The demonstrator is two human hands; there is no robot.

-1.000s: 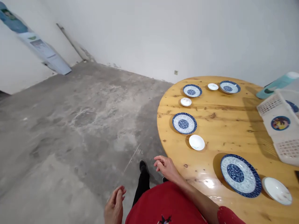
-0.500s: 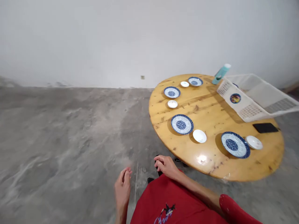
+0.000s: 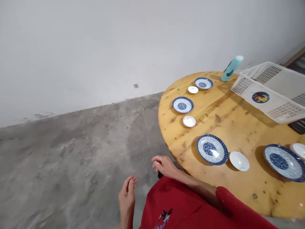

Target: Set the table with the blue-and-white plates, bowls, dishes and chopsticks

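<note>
My right hand (image 3: 164,165) hangs at the near left edge of a round wooden table (image 3: 228,117), fingers loosely curled with nothing in them. My left hand (image 3: 127,194) hangs lower over the concrete floor, fingers relaxed and extended, holding nothing. The nearest blue-patterned plate (image 3: 212,149) lies on the table with a small white dish (image 3: 239,160) beside it. Further round the rim lie a second plate (image 3: 182,105) with a white dish (image 3: 189,121), and a third plate (image 3: 203,83) with a white dish (image 3: 193,89). Another plate (image 3: 283,162) and dish (image 3: 299,149) sit at the right edge.
A white plastic basket (image 3: 269,92) with a round sticker stands at the table's far right. A teal bottle (image 3: 231,68) stands behind it and a black phone (image 3: 297,126) lies beside it. Bare concrete floor (image 3: 71,159) spreads to the left, up to a white wall.
The view has swung right and come closer to the table, so the plates look larger. Both hands stay hanging low in front of my red top, little changed.
</note>
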